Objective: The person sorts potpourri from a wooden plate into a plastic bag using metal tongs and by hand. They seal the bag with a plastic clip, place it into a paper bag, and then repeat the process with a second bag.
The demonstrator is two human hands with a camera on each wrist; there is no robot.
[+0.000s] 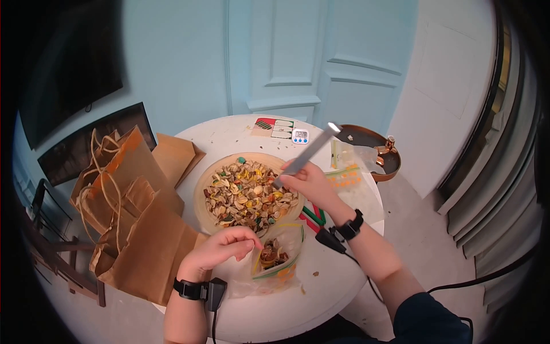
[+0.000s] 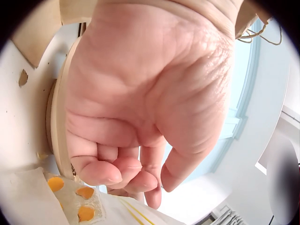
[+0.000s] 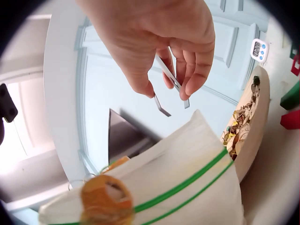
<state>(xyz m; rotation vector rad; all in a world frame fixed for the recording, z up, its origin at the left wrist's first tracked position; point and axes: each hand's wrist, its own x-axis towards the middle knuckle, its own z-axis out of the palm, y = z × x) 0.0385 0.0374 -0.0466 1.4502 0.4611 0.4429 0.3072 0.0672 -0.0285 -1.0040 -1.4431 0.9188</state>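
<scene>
My right hand (image 1: 309,182) grips long metal tongs (image 1: 312,155) over the right side of a round wooden tray (image 1: 201,209). The tray is heaped with dried, potpourri-like pieces (image 1: 246,195), mostly tan, with some yellow and green. In the right wrist view the tongs' bent tips stand apart with nothing between them. Below the tray, an unsealed clear zip bag (image 1: 289,252) holds some brown dried pieces (image 1: 274,257). My left hand (image 1: 226,249) is at the bag's left rim, fingers loosely curled and fingertips right at the edge. Nothing shows between its thumb and fingers.
Brown paper bags (image 1: 134,223) crowd the table's left side. Red and green sticks (image 1: 314,215) lie right of the tray, near another zip bag (image 1: 346,175). A white timer (image 1: 300,136) and a printed card (image 1: 274,127) are behind. A dark round tray (image 1: 366,140) stands at the right.
</scene>
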